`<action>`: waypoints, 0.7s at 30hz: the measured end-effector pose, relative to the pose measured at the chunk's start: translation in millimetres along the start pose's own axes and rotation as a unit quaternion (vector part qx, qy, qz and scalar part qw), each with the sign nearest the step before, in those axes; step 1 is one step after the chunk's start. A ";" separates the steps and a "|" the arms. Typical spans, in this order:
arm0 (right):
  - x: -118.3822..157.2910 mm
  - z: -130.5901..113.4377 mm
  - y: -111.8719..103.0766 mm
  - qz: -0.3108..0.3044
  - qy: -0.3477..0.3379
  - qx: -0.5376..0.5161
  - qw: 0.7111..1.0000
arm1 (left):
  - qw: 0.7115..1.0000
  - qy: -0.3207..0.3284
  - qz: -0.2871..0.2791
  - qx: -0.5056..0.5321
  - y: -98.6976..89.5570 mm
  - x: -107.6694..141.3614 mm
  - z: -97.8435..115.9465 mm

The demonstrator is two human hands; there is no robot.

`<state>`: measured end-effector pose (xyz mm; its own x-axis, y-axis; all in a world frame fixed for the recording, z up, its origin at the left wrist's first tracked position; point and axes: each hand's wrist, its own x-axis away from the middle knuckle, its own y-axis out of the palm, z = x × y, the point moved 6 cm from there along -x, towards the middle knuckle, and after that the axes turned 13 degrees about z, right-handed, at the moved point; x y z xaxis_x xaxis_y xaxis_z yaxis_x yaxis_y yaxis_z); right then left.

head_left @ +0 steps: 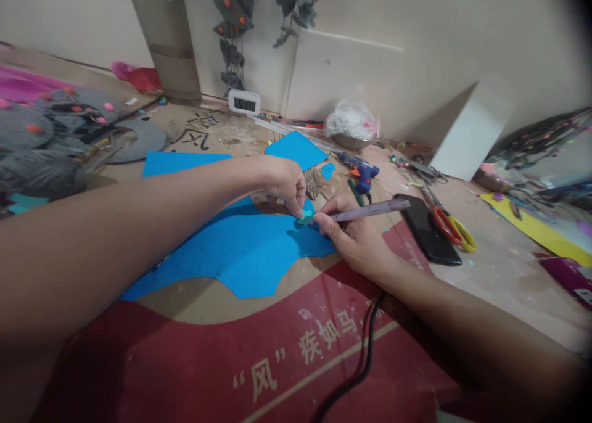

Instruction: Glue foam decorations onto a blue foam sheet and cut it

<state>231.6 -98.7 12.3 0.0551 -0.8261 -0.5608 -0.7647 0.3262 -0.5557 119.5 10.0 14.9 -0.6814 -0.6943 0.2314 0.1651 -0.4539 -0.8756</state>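
Note:
The fingertips of my left hand (285, 185) are pinched on a small teal cut-out piece (305, 218), low over a large blue sheet (245, 244) with scalloped edges. In my right hand (356, 235) is a pale purple pen (377, 210), its tip end pointing left at the teal piece. Whether the tip touches the piece I cannot tell. My left forearm hides part of the blue sheet. Beyond my hands lie a smaller blue piece (296, 150) and a blue scrap (328, 171).
A blue glue gun (365, 176) lies behind my right hand. To the right are a black phone (428, 232) and scissors (448, 225) with red and yellow handles. A black cable (370, 349) crosses the red cardboard (194, 361). A white clock (244, 102) stands at the back.

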 end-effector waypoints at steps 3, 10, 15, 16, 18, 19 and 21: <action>0.1 -2.1 1.1 -0.008 -0.009 0.014 1.000 | 1.000 0.006 -0.001 0.009 0.3 1.6 1.7; -0.4 -4.1 2.6 -0.010 -0.012 0.028 0.999 | 1.000 0.010 0.006 0.016 1.4 0.6 -1.8; -1.9 -5.0 2.4 -0.006 -0.010 0.044 0.999 | 1.000 0.016 0.008 0.021 1.7 -0.2 -1.2; -2.1 -4.8 2.4 -0.006 -0.008 0.045 0.999 | 1.000 0.017 0.008 0.021 1.7 0.3 -0.4; -2.2 -4.2 2.7 -0.007 -0.004 0.045 0.999 | 1.000 0.011 0.008 0.015 1.2 1.5 0.3; -2.1 -4.0 3.0 -0.008 -0.004 0.043 0.999 | 1.000 0.007 0.008 0.012 0.8 2.1 0.4; -1.6 -3.5 2.8 -0.007 -0.004 0.039 0.999 | 1.000 0.005 0.008 0.013 -0.2 2.9 0.8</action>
<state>227.2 -98.1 13.7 0.0709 -0.8266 -0.5583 -0.7113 0.3506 -0.6093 118.0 7.6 16.1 -0.6858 -0.6959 0.2130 0.1944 -0.4572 -0.8679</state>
